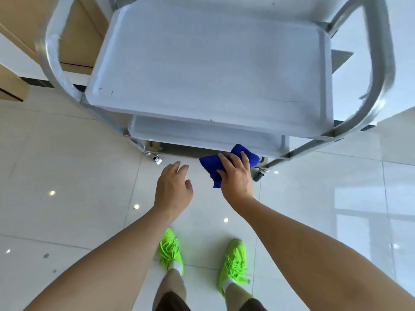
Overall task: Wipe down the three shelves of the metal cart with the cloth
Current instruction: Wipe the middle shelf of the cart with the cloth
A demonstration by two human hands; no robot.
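Note:
A metal cart stands in front of me with its top shelf (208, 70) bare and pale grey. Below it the near edge of the middle shelf (197, 135) shows, and under that only a dark strip of the bottom shelf (179, 151). My right hand (235, 176) presses a blue cloth (244, 153) against the near right corner of the middle shelf, the cloth hanging over the rim. My left hand (174, 187) hovers beside it over the floor, fingers loosely apart, holding nothing.
Curved tube handles (381, 70) frame both sides of the cart. Casters (260, 173) sit at its near corners. Cardboard boxes (13, 86) stand at the left by the wall. My green shoes (233, 263) rest on glossy white floor tiles.

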